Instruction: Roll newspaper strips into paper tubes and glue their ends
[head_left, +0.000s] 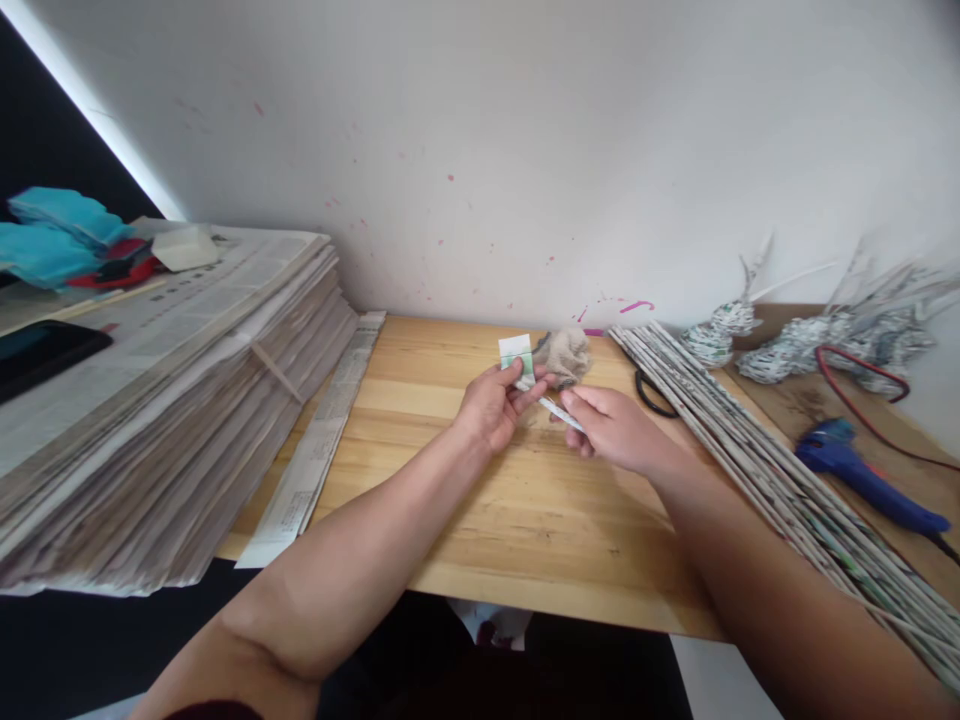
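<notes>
My left hand (491, 405) is closed on a paper strip (515, 352), its flat white-and-green end standing up above the thumb. Lower right, the paper narrows into a thin roll (561, 412), which the closed fingers of my right hand (604, 425) pinch. Both hands are close together over the middle of the wooden table (517, 540). Just behind them lies a crumpled beige cloth (566, 355), partly hidden by the fingers.
A tall newspaper stack (247, 400) stands at left, beside flat newspaper strips (322, 450). Many rolled paper sticks (720, 430) lie at right, near a black-handled tool (654, 393), a blue glue gun (870, 475) and woven paper pieces (795, 345). A wall rises behind.
</notes>
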